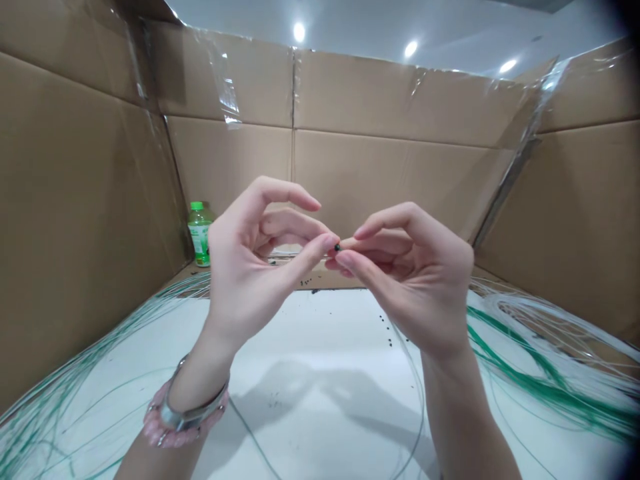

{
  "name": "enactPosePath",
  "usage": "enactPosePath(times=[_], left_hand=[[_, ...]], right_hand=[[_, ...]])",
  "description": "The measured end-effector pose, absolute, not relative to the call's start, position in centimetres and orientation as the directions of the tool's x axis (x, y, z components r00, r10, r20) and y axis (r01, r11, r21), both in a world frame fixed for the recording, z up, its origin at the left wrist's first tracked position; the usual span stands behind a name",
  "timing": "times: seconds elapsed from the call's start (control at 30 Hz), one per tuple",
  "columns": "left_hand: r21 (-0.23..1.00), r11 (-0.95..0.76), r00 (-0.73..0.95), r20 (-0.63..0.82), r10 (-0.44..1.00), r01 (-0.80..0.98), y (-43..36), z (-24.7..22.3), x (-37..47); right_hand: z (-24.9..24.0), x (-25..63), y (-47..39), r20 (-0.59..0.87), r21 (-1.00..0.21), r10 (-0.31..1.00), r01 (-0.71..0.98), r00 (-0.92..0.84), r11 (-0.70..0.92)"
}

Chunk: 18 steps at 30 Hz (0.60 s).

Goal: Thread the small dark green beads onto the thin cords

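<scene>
My left hand and my right hand meet at the fingertips, raised above the white tabletop. Between them shows a small dark, bead-like piece, pinched at the tips of my left thumb and finger. My right thumb and fingers are closed right beside it; what lies inside that pinch is too small to make out. A thin strand curves down the table from behind my right hand, and its upper end is hidden. The middle fingers of both hands curl inward.
Green and clear strands lie in bundles on the right, with more green strands along the left. Tiny dark pieces are scattered on the table. A green-capped bottle stands at the back left. Cardboard walls enclose the table.
</scene>
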<state>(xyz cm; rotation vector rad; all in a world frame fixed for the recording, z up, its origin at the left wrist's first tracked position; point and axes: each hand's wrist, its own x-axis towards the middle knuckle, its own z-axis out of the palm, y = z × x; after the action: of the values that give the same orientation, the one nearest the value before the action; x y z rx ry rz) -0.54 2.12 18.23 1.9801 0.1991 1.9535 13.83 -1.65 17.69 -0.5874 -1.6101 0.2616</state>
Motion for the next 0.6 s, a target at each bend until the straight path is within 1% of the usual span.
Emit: enactPosePath(times=[0.07, 0.1, 0.17, 0.3, 0.4, 0.5, 0.6], left_hand=[[0.22, -0.969, -0.01, 0.975, 0.222, -0.109, 2.2, 18.0, -0.2], [0.188, -0.978, -0.019, 0.981, 0.191, -0.089, 2.3, 17.9, 0.0], [0.183, -0.982, -0.029, 0.982, 0.185, -0.046, 2.6, 17.7, 0.2], [0.215, -0.976, -0.064, 0.974, 0.216, -0.024, 3.7, 17.2, 0.7], [0.242, -0.968, -0.004, 0.97, 0.242, -0.066, 4.5, 16.4, 1.9], [0.312, -0.939, 0.083, 0.949, 0.303, -0.141, 5.0, 14.8, 3.8], [0.432, -0.88, 0.159, 0.9, 0.406, -0.199, 5.4, 12.8, 5.9]], right_hand=[[17.8, 13.7, -1.6, 0.859, -0.495, 0.512, 0.252, -0.002, 0.831], [17.9, 13.7, -1.7, 0.86, -0.493, 0.511, 0.274, 0.005, 0.826], [18.0, 13.8, -1.8, 0.86, -0.485, 0.511, 0.325, 0.008, 0.812], [18.2, 14.9, -2.1, 0.812, -0.504, 0.583, 0.467, -0.032, 0.727], [17.9, 16.6, -1.9, 0.722, -0.533, 0.683, 0.541, -0.109, 0.65], [16.7, 18.6, -1.4, 0.662, -0.599, 0.742, 0.519, -0.108, 0.61], [14.8, 20.7, -1.0, 0.616, -0.685, 0.785, 0.453, -0.059, 0.571]])
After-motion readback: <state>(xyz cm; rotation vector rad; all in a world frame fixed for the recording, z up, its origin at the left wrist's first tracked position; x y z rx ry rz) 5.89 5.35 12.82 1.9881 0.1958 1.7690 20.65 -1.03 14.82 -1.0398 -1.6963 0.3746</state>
